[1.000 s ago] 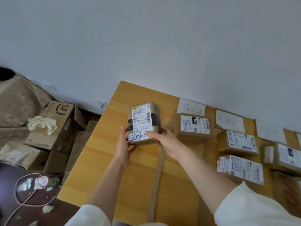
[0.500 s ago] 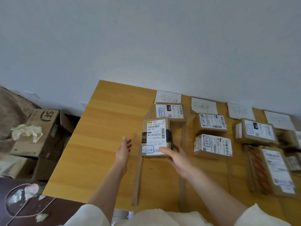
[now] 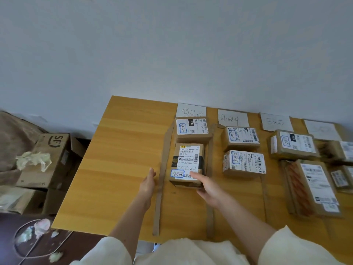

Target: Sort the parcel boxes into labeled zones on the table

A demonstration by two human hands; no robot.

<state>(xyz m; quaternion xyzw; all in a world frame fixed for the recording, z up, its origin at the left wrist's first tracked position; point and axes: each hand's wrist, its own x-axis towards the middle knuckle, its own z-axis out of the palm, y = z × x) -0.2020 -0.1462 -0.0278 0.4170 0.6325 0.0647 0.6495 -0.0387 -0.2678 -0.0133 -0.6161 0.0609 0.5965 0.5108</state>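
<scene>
— Head view first: where is the parcel box [image 3: 188, 163] sitting?

— Flat on the counter [image 3: 122, 150], in the lane between two cardboard strips [image 3: 162, 180], label up. Just behind it, toward the wall, a second box [image 3: 192, 129] lies in the same lane, and behind that a handwritten paper sign [image 3: 191, 110] rests at the counter's back edge.

— And the hands?

— The right hand [image 3: 209, 189] is at the parcel box's near right corner, its grip slack and open, the fingertips [image 3: 193, 175] resting on the label's near edge. The left hand [image 3: 148, 183] is off the parcel box to its left, beyond the left strip, fingers straight and together, grip open, holding nothing.

— What lies further right of the parcel box?

— In the next lane, two more boxes [image 3: 243, 150], one behind the other, below another sign [image 3: 232, 118]. Beyond them a box with a black-marked label [image 3: 293, 145], then a long flat parcel [image 3: 313, 188] nearer the front edge. More boxes at the far right edge are cut off by the frame.

— To the left of the parcel box?

— Bare counter, then off its edge a stack of large cartons [image 3: 50, 159] on the floor, crumpled paper [image 3: 33, 161] on top.
</scene>
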